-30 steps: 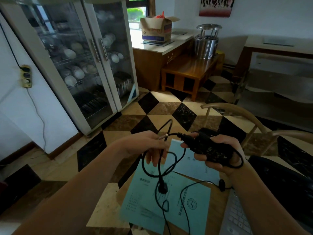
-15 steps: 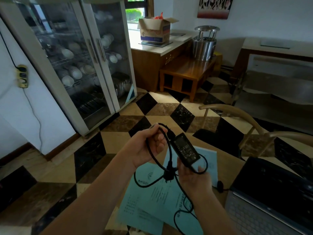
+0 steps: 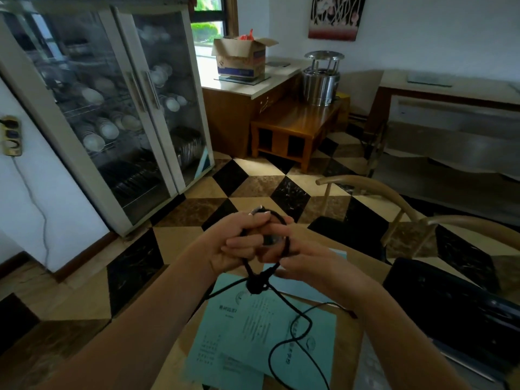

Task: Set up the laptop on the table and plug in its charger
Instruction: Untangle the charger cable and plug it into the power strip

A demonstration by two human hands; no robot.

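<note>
Since the earlier frame both hands have come together above the near table edge, and the charger brick, then plain to see in the right hand, is now mostly hidden btwn the palms; left hand (image 3: 239,243) is clenched round the black charger cable (image 3: 281,301), w/ the metal plug tip (image 3: 256,211) poking out above its knuckles; right hand (image 3: 304,258) presses in from the right, fingers curled on the same bundle, gripping a dark part that may be the brick (image 3: 271,240), can't tell for sure; a loop of cable arcs over both hands and drops to a knot (image 3: 257,285) just below them; from the knot, strands trail down and near across the teal papers (image 3: 253,330) lying on the wooden table (image 3: 349,333), one strand curling into a loop near the bottom edge; laptop (image 3: 455,308) sits open on the table at right, dark screen facing the person, its keyboard only partly in view at the near right corner; beyond the table, a curved-back wooden chair (image 3: 374,190) stands on the checkered floor (image 3: 253,192); far left, a glass-door cabinet (image 3: 112,108) holds dishes; a power strip (image 3: 11,135) hangs on the left wall, well apart from the hands.
</note>
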